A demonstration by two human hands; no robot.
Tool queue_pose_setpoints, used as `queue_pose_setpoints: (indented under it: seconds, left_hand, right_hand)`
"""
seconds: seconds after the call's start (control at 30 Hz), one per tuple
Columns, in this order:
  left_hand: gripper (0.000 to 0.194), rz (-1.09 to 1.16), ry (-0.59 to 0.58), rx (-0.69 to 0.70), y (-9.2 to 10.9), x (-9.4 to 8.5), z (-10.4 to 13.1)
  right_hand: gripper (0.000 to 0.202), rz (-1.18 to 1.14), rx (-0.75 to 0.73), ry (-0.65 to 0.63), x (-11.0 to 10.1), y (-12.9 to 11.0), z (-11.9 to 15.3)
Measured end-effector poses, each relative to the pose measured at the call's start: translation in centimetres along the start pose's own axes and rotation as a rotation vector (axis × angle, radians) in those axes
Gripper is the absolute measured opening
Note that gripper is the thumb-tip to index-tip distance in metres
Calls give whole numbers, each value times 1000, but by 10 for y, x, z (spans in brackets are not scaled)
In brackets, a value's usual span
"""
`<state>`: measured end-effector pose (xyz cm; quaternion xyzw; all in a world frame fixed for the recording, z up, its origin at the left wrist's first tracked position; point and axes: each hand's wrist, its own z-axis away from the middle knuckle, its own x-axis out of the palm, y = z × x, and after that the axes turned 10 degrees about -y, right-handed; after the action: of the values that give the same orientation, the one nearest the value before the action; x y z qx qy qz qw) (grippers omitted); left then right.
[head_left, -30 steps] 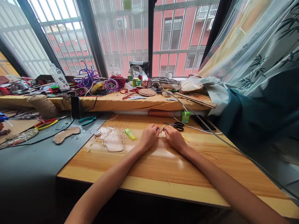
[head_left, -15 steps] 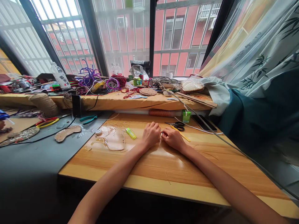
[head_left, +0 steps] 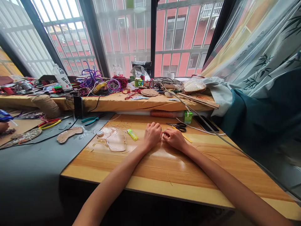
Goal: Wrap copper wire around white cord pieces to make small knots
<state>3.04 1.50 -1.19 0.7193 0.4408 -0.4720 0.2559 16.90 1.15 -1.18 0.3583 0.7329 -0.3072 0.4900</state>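
Note:
Close together over the wooden table (head_left: pixel 150 171), my left hand (head_left: pixel 152 135) and my right hand (head_left: pixel 174 138) both have curled, pinching fingers. Their fingertips nearly meet, and whatever small thing lies between them is too small to make out. Just behind my right hand are black-handled scissors (head_left: pixel 180 126). A yellow stick-like tool (head_left: pixel 187 138) lies partly hidden by that hand. Left of my left hand rests a yellow-green lighter (head_left: pixel 132 134). Farther left, a pale cord (head_left: pixel 117 150) lies in a loop beside thin tangled threads (head_left: pixel 115 128) and a small white roll (head_left: pixel 100 133).
At the table's back stand a green carton (head_left: pixel 187 116) and a black phone (head_left: pixel 206 123). A grey cable (head_left: pixel 211 130) crosses the right side. On the grey surface at left are teal pliers (head_left: pixel 91 120) and a curved brown piece (head_left: pixel 70 135). Another person's hand (head_left: pixel 4 126) shows at far left.
The whole view has shifted slightly to the right. My hands keep nearly the same pose, fingertips close together; nothing on the table has visibly moved.

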Motion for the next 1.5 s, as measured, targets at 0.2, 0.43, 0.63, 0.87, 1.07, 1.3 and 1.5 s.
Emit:
queue_pose_setpoints:
  seconds: [0.2,0.43,0.63,0.87,1.07,1.3,1.5]
  left_hand:
    - [18,31,-76,29,-8,-6,0]
    - [31,-54,-322,-573,-45,-67,4]
    - [22,29,-753,-781,-74,-77,22]
    - [31,149,-765,-773,-78,-68,25]
    - [29,326,-491,-707,-71,-71,19]
    - [15,723,-280,-422,-32,-61,-5]
    - [16,1332,-93,-353,-17,-40,-8]
  right_hand:
    - [21,-3,5,-4,0,-2,6]
    - [22,15,114,51,3,-4,8]
    - [32,59,207,122,4,-2,5]
    - [33,-16,204,140,7,2,3]
    - [27,-271,97,182,0,-2,3]
    - [30,-802,8,-81,-4,-24,8]
    - [28,-1028,46,-173,7,-24,7]
